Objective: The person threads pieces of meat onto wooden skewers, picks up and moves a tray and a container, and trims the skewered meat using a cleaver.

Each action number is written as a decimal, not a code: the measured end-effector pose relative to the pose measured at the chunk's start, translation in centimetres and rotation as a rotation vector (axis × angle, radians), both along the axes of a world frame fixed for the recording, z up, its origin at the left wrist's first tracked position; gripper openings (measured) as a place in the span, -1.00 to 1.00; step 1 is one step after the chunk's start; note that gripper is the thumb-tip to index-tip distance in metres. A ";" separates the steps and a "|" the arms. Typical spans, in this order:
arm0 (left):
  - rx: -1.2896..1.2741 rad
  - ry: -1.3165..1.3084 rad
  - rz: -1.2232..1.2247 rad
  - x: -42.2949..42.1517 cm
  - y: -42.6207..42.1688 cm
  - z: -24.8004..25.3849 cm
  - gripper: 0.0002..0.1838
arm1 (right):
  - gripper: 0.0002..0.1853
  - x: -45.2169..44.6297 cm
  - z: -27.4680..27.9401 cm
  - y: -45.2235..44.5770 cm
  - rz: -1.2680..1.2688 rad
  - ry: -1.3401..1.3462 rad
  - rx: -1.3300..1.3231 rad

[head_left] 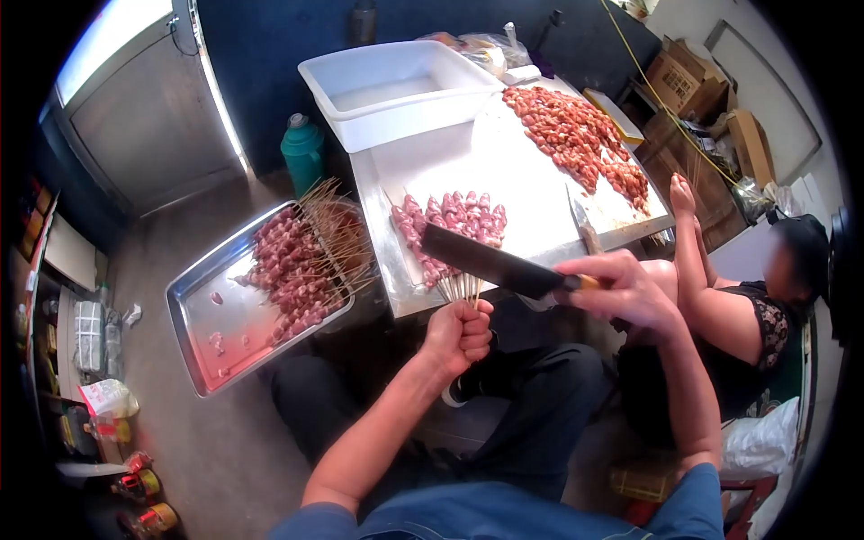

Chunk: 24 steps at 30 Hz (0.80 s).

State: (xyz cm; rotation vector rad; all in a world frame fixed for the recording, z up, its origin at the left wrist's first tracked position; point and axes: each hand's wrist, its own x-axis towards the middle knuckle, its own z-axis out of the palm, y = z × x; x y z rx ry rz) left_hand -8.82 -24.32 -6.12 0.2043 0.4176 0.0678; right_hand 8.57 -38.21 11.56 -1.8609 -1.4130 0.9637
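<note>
My left hand [459, 339] is closed round the bare stick ends of several meat skewers [463, 216], whose meat lies fanned out on the white table [540, 207] near its front edge. Above them, my right hand [619, 290] grips the handle of a cleaver [490, 261]. The dark blade slants over the skewered meat and hides part of it; whether it touches the meat I cannot tell. Left of the table, a metal tray [200, 353] holds a heap of loaded skewers [292, 265], their sticks pointing right.
A white tub [396, 121] stands at the table's back left. Meat pieces [576, 135] cover the back right, with a knife [583, 220] nearer me. A teal flask [302, 153] is behind the tray. A co-worker [738, 310] sits at right, one hand raised.
</note>
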 end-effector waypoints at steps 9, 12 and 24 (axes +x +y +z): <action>0.020 0.031 -0.005 0.2 0.0 -0.5 -0.85 | -0.60 0.2 -0.5 0.3 0.011 -0.110 -0.119; 0.017 0.024 -0.006 0.1 0.0 -0.2 -0.85 | -0.60 1.9 0.7 -2.8 -0.014 -0.079 -0.151; -0.007 0.027 0.006 0.3 0.2 -0.2 -0.89 | -0.58 -0.9 -3.3 1.2 -0.115 -0.001 -0.018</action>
